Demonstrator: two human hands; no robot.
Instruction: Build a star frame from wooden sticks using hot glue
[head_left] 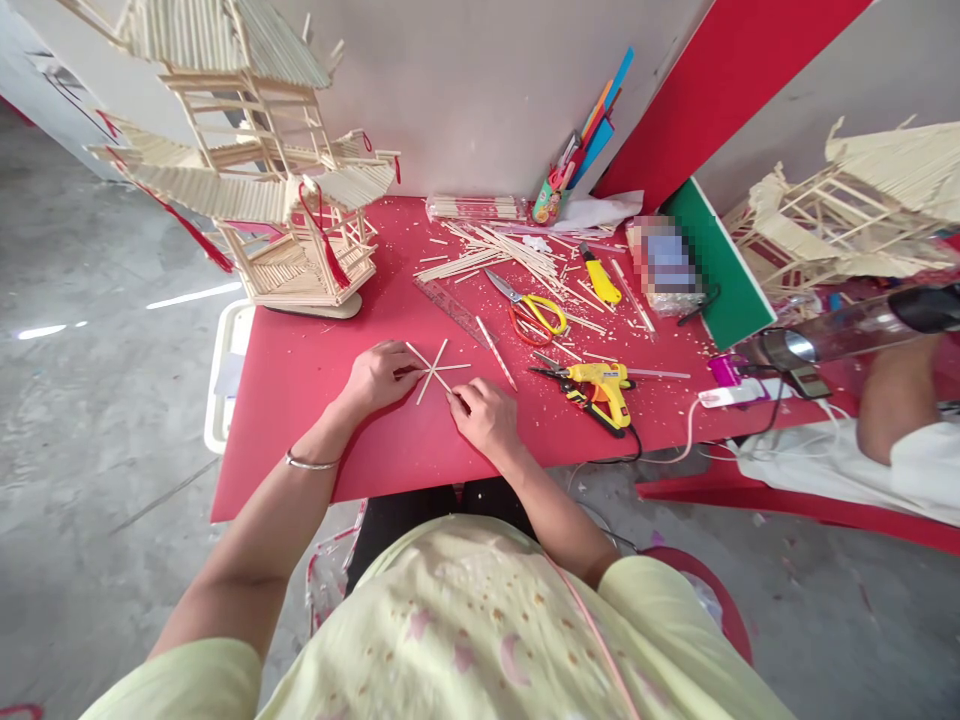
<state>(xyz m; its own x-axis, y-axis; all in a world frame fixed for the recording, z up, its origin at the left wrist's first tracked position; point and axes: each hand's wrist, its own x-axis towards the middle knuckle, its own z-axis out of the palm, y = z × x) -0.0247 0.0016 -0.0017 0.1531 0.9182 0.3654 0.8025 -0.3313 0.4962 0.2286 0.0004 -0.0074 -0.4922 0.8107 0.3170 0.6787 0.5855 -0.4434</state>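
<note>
Thin wooden sticks are laid across each other as a six-armed star (433, 371) on the red table. My left hand (384, 378) pinches the end of one arm on the left side. At the lower right, my right hand (484, 418) has its fingertips closed on another arm's end. Just beyond the star lie a pencil (496, 352) and a clear ruler (453, 311). To the right are a yellow glue gun (606, 388) and pliers (592, 408), lying close together. Scissors (531, 304) with red and yellow handles rest farther back.
A stick-built pagoda model (300, 270) stands at the back left. Loose sticks (502, 255), a yellow utility knife (601, 280) and a pen cup (551, 203) occupy the back. At right are a green board (724, 275), a power strip (742, 392) and another person's arm (896, 395).
</note>
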